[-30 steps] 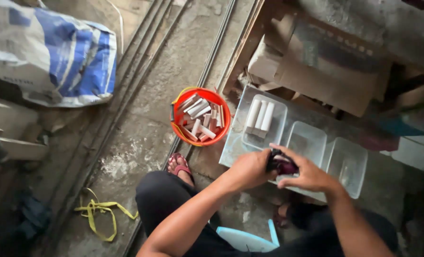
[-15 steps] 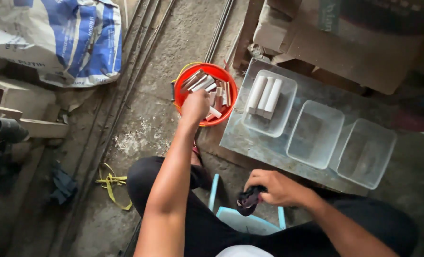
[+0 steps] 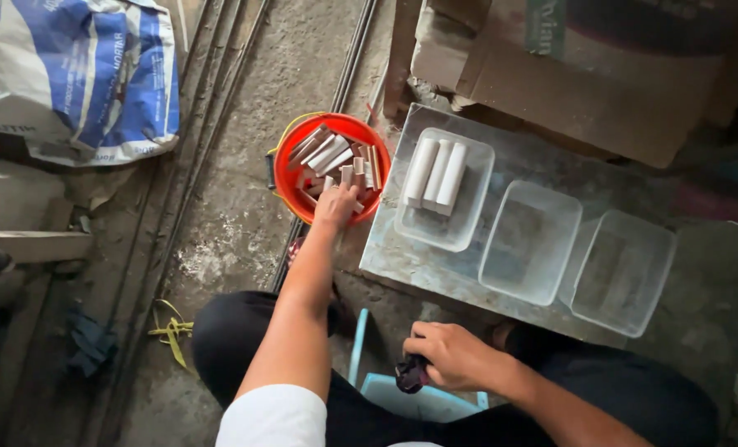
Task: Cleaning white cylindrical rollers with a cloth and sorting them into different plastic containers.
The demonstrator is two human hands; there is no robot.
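Sack (image 3: 79, 74) slumps top left, out of our way. Board (image 3: 402, 265) carries three clear tubs in row, within easy reach. First tub (image 3: 476, 223) holds three pale bars (image 3: 437, 172) side by side; other two look bare. Orange bucket (image 3: 290, 165) sits just left of board, full of jumbled sticks (image 3: 336, 157). Our left hand (image 3: 336, 205) dips into bucket, fingers curled down onto sticks; whether it pinches one, cannot tell. Our right hand (image 3: 456, 358) waits at lap, fist closed round dark rag (image 3: 410, 374).

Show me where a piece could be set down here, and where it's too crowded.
Free: the two empty clear tubs, middle and far-right, and the bare grey board edge below the first tub, which holds three white pieces. Crowded: the orange bucket, full of pieces, with the left hand reaching in.
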